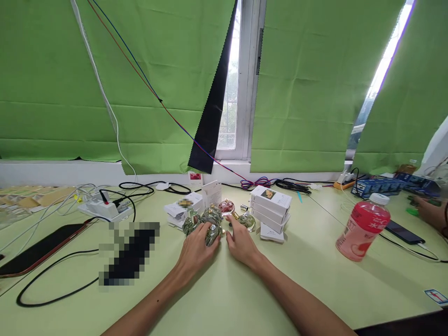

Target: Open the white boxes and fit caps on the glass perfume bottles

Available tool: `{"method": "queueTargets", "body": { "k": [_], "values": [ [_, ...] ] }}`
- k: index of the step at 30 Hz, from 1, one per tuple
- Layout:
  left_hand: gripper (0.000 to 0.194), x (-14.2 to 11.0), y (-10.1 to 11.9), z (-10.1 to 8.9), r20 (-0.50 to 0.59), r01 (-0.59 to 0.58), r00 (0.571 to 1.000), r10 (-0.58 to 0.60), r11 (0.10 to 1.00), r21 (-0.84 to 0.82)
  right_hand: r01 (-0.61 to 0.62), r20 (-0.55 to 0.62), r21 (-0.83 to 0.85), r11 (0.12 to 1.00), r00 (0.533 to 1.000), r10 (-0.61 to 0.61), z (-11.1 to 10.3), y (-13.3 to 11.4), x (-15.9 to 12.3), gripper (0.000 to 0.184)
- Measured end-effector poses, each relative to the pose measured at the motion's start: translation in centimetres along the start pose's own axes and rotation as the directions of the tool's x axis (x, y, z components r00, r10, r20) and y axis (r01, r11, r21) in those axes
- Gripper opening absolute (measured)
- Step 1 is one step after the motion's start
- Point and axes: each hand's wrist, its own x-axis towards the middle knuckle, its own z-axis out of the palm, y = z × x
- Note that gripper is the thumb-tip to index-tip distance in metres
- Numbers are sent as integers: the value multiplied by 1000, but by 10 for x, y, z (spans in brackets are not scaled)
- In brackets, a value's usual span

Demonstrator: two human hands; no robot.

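Note:
My left hand (199, 245) curls over a cluster of round, clear bottle-like pieces with green contents (211, 215), its fingers wrapped about the nearest one. Just to the right, my right hand (241, 242) rests low over the table, fingers apart and index finger pointing forward; nothing shows in its grasp. Beyond its fingertips lie a similar round piece with a gold neck (247, 221) and a round one with red contents (227, 206). A small silver cap (244, 207) lies behind them. The undersides of my fingers are hidden.
White printed boxes are stacked on the right (271, 205), with more boxes (184, 207) on the left. A pink drink bottle (364, 228) stands farther right. Phones, a power strip (105, 209) and loose cables lie around. Another person's hand (429, 212) is at the right edge.

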Motion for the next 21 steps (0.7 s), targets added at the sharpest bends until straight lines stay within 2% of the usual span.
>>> {"method": "queueTargets", "body": {
  "k": [4, 9, 15, 21],
  "values": [
    [17, 0, 2, -2, -19, -4, 1000, 4, 1000, -4, 14, 85, -57, 998, 996, -9, 7, 5, 3, 61],
    [16, 0, 3, -2, -18, -14, 1000, 14, 1000, 1, -36, 166, -155, 987, 984, 62, 13, 4, 9, 64],
    [18, 0, 3, -2, 23, 23, 999, -23, 1000, 5, -93, 298, -273, 957, 938, 176, 5, -7, 16, 70],
    [20, 0, 1, 0, 38, 29, 999, -29, 1000, 0, -97, 349, -315, 944, 913, 210, 0, -13, 18, 71]
  ]
}}
